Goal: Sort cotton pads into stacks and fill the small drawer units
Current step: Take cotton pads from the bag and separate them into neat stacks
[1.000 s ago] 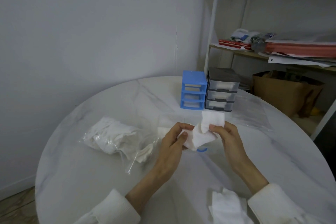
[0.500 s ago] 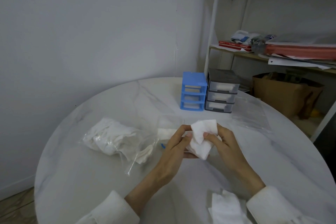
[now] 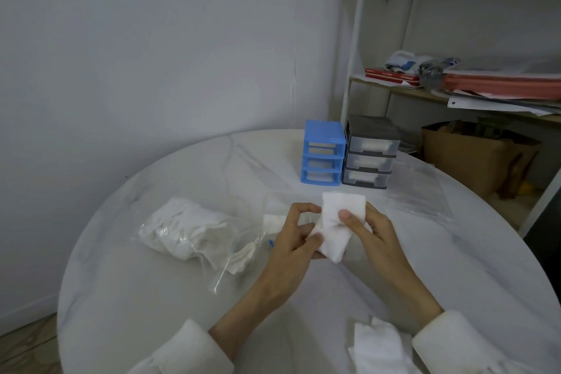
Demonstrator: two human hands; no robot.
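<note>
Over the middle of the round white table point(image 3: 151, 297), both hands hold a small stack of white cotton pads point(image 3: 334, 222). My left hand point(image 3: 293, 240) grips the stack's left edge with curled fingers. My right hand point(image 3: 372, 231) pinches it from the right, thumb pressed on the top pad. A clear plastic bag of loose cotton pads point(image 3: 188, 228) lies to the left. At the table's far side stand a blue drawer unit point(image 3: 322, 152) and a grey drawer unit point(image 3: 370, 152), side by side, with white pads showing in the grey drawers.
More white cotton pads point(image 3: 379, 346) lie at the near edge by my right sleeve. An empty clear bag point(image 3: 422, 191) lies right of the drawer units. A shelf point(image 3: 394, 91) with papers and a brown paper bag point(image 3: 473, 158) stand beyond the table at right.
The pads in my hands have been squared from a crumpled bunch into a neater stack. My right thumb now presses on the top pad.
</note>
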